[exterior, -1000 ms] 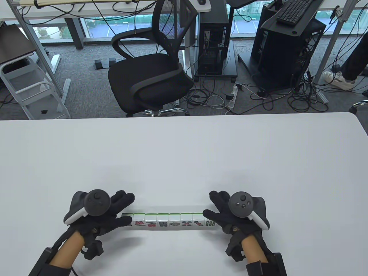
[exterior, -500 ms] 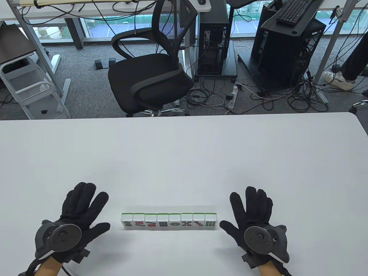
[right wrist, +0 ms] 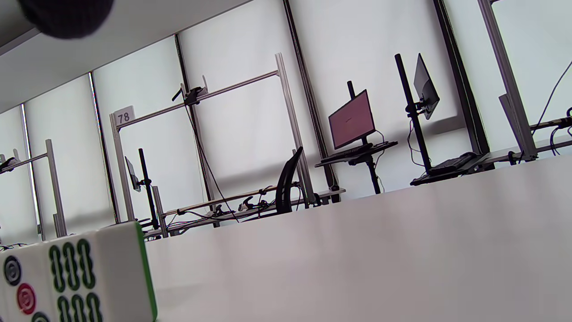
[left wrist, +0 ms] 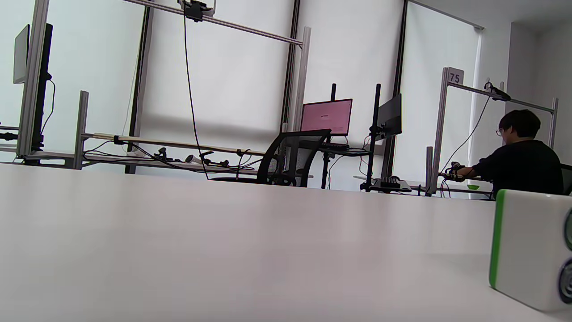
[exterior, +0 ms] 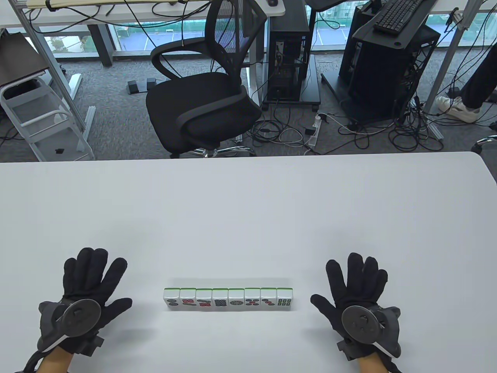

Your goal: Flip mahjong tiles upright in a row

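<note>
— Hands? Left hand (exterior: 87, 297) & right hand (exterior: 355, 297) flat on tabletop (exterior: 248, 213), fingers spread, gripping nothing.
— Tiles? Mahjong tiles (exterior: 228, 299) upright, one tight row btwn them, untouched.

Black office chair (exterior: 202, 97) on grey carpet (exterior: 116, 116) behind white table (exterior: 248, 202); computer towers (exterior: 388, 66), tangled cables (exterior: 388, 132), bright windows (left wrist: 223, 67).

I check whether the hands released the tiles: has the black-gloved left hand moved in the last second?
Yes. The black-gloved left hand moved leftward, away from the row of white, green-backed mahjong tiles, which stayed put.
</note>
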A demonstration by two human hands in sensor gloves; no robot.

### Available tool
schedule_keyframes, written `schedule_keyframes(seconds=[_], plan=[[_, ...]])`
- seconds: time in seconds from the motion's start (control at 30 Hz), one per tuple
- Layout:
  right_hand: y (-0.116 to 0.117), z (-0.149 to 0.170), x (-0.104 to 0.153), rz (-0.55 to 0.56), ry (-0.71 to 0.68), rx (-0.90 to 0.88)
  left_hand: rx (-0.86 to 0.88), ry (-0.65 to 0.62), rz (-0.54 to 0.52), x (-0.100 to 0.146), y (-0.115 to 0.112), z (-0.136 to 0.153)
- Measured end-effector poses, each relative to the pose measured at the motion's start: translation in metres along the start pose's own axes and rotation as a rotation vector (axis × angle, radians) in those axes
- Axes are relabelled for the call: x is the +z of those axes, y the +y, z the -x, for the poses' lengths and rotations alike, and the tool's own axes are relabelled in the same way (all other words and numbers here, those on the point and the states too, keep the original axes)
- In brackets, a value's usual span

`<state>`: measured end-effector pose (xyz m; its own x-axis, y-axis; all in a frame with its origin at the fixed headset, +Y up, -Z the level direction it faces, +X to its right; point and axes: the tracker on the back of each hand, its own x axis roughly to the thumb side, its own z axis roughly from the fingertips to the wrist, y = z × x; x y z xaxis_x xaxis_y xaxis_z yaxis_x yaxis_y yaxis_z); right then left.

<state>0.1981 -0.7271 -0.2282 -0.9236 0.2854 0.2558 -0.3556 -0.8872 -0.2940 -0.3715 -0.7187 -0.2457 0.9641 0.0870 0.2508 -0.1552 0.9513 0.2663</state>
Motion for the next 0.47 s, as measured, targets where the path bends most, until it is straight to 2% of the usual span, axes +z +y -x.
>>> schedule_keyframes(seconds=[0.47], plan=[[0.0035,-0.0068,-0.0006,-0.021,-0.023,-0.002,-0.024,-0.018,0.029,0.002,-0.0008,-0.0038]])
